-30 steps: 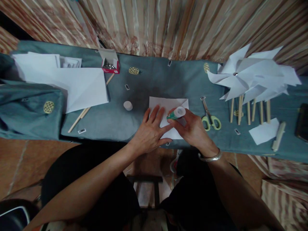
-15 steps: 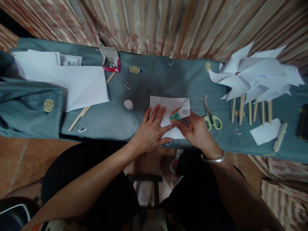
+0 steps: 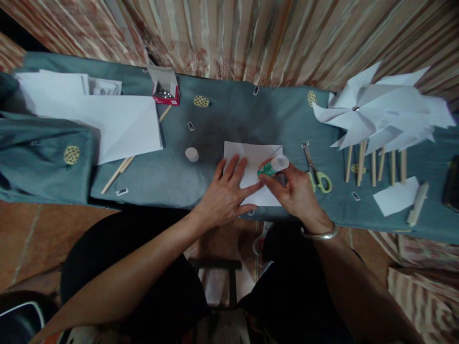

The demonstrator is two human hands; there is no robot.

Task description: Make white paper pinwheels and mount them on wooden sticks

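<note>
A square of white paper (image 3: 263, 197) lies on the green cloth near the front edge. My left hand (image 3: 224, 196) rests flat on its left part with fingers spread. In my right hand (image 3: 299, 191) is a glue stick (image 3: 274, 166), white and green, tilted with its lower end at the paper. Whether its tip touches the paper is hidden by my fingers. The white glue cap (image 3: 192, 154) sits apart on the cloth, left of the paper. Just right of my right hand lie scissors (image 3: 323, 182) with light green handles.
Paper pinwheels (image 3: 380, 112) with wooden sticks lie at the right, near a paper scrap (image 3: 394, 196) and a pen (image 3: 418, 204). At the left are white sheets (image 3: 125, 124), wooden sticks (image 3: 114, 180) and an open red box (image 3: 167, 99) of small metal pieces. A curtain (image 3: 251, 38) hangs behind.
My right hand has shifted slightly right with the glue stick, whose upper end has moved right and a little up. My left hand holds its place on the paper.
</note>
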